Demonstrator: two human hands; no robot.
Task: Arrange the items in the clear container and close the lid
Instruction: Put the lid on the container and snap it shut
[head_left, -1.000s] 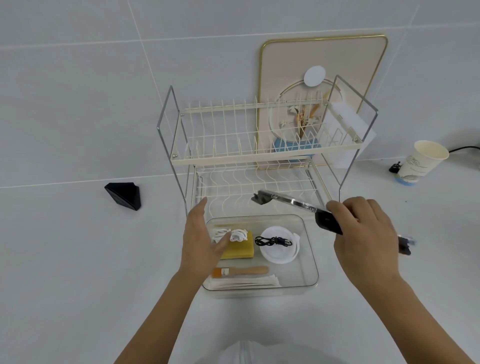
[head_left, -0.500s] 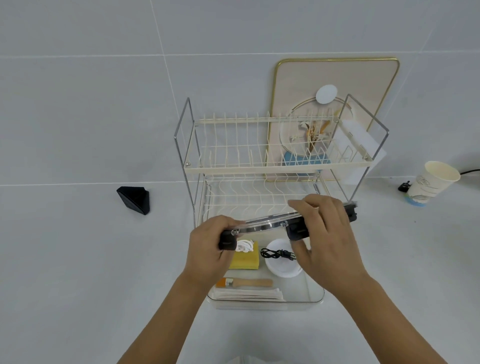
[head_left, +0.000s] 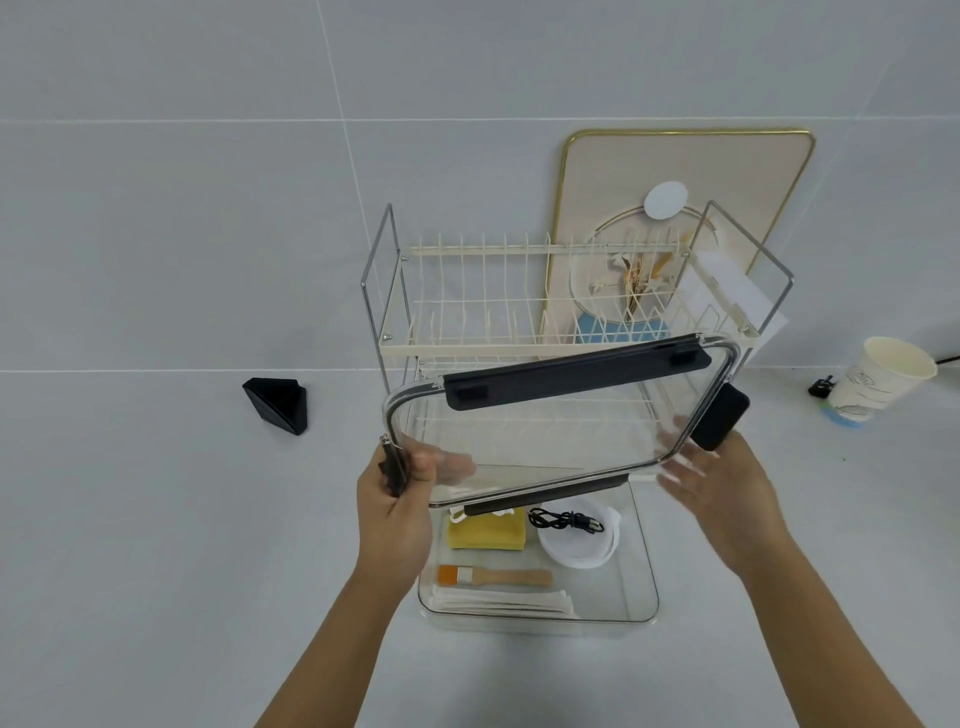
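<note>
The clear container (head_left: 644, 597) stands on the counter in front of me. Inside lie a yellow sponge (head_left: 485, 534), a black cable (head_left: 563, 519) on a white round dish (head_left: 579, 551), a wooden brush with orange bristles (head_left: 493, 576) and white folded sheets (head_left: 501, 603). Above it hangs the clear lid (head_left: 550, 431) with black clasps, tilted with its face toward me. My left hand (head_left: 397, 499) grips the lid's left edge at a clasp. My right hand (head_left: 722, 488) is blurred, fingers spread against the lid's right edge.
A two-tier cream wire dish rack (head_left: 519, 312) stands just behind the container, with a gold-rimmed board (head_left: 727, 171) against the wall. A black wedge-shaped object (head_left: 278, 402) sits at the left. A paper cup (head_left: 878, 379) and a black plug (head_left: 821, 387) are at the right.
The lid has tipped from edge-on to facing me and risen in front of the rack. My right hand has slid from the lid's middle to its right edge.
</note>
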